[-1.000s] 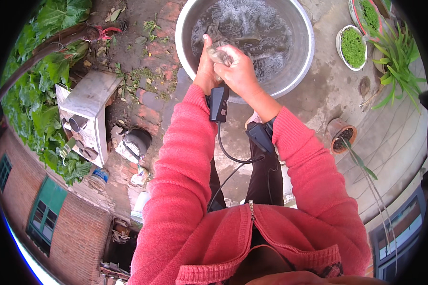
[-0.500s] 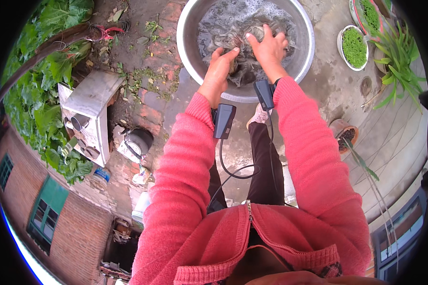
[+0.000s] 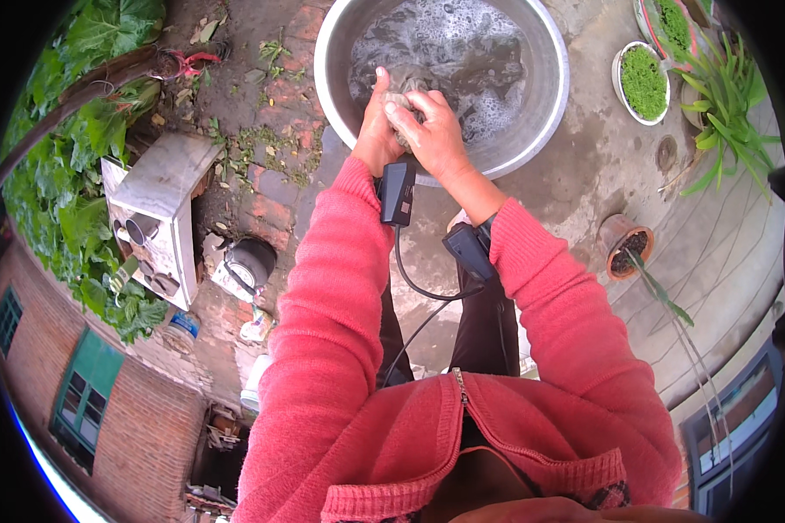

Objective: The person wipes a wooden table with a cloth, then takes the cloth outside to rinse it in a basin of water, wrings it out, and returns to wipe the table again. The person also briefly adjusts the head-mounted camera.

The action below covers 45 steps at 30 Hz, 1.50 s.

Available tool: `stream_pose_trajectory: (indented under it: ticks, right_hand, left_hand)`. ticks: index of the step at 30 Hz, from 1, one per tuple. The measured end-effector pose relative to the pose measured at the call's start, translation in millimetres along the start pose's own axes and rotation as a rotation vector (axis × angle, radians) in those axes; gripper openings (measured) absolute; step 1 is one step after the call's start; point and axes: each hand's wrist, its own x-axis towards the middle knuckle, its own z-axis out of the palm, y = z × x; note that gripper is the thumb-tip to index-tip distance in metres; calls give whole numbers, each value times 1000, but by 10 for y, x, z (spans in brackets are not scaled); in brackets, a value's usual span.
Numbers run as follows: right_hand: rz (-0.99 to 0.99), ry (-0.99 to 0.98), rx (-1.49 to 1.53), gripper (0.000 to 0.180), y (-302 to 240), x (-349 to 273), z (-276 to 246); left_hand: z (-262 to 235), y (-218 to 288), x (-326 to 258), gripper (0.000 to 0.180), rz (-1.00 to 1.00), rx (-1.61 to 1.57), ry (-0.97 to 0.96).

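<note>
Far left: leafy green plants (image 3: pixel 70 174) along a brick wall. Beside them, a white boxy block (image 3: pixel 161 213) and a dark kettle (image 3: pixel 251 260) on broken brick paving. Centre, far: a wide metal basin (image 3: pixel 545 96) holding grey soapy water and a dark wet cloth (image 3: pixel 488 74). Over the basin's near-left part, left hand (image 3: pixel 377 131) and right hand (image 3: pixel 432 131) pressed together, fingers curled tight around a bunched piece of grey cloth (image 3: pixel 407 94) held just above the water. Black devices strapped at both wrists, cables trailing down between red sleeves. Right of the basin: a white bowl (image 3: pixel 619 65) full of small green growth. Farther right, a long-leaved plant (image 3: pixel 728 100). Nearer, right: a small terracotta pot (image 3: pixel 624 246) of dark soil with a thin trailing stem.
</note>
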Motion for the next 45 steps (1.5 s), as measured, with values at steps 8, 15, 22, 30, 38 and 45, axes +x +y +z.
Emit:
stream_pose_trajectory:
  ticks: [8, 15, 22, 30, 38, 45]
  right_hand:
    - [-16, 121, -663, 20, 136, 581, -315]
    - [-34, -37, -892, 36, 519, 642, -453]
    - [276, 17, -378, 52, 383, 476, -369]
    - [-119, 27, 28, 20, -230, -37, -240]
    - [-304, 156, -380, 10, 282, 548, -436]
    - [189, 128, -738, 30, 752, 523, -620]
  left_hand:
    - [261, -290, -111, 30, 166, 62, 136]
    - [208, -135, -152, 51, 98, 402, 353]
    - [338, -154, -45, 79, 3, 326, 430]
    - [164, -41, -47, 38, 17, -26, -19]
    - [473, -299, -47, 20, 287, -73, 140]
    - [195, -174, 88, 34, 334, 364, 546]
